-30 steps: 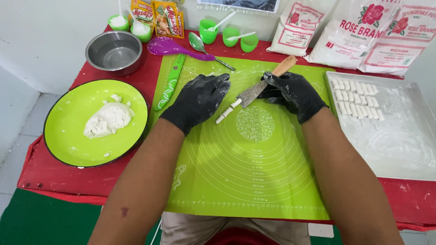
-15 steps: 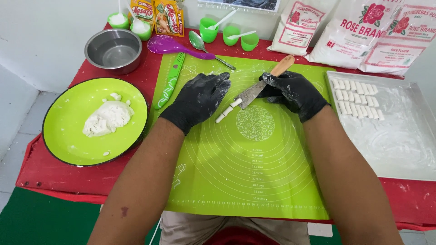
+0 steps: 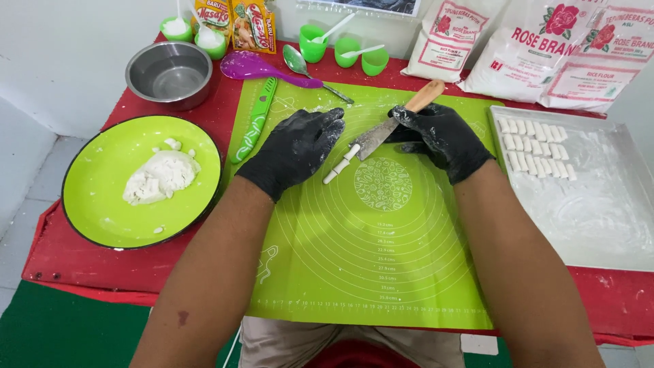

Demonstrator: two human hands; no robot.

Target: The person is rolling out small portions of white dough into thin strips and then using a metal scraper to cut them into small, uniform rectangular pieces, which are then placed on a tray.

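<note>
The right hand (image 3: 439,136) wraps its fingers around a wooden-handled knife (image 3: 381,133), blade angled onto the thin dough rope (image 3: 340,165). The left hand (image 3: 296,150) rests flat just beside the rope, fingers together, apparently steadying it on the green mat (image 3: 368,272) for slicing.

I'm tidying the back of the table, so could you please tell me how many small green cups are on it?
5. Two stand at the back left beside the seasoning packets; three sit at the back centre. Others may be hidden beyond the frame.

Red table (image 3: 204,102): green mat (image 3: 354,272), plate (image 3: 102,211), tray (image 3: 613,225), bowl (image 3: 169,71).
</note>
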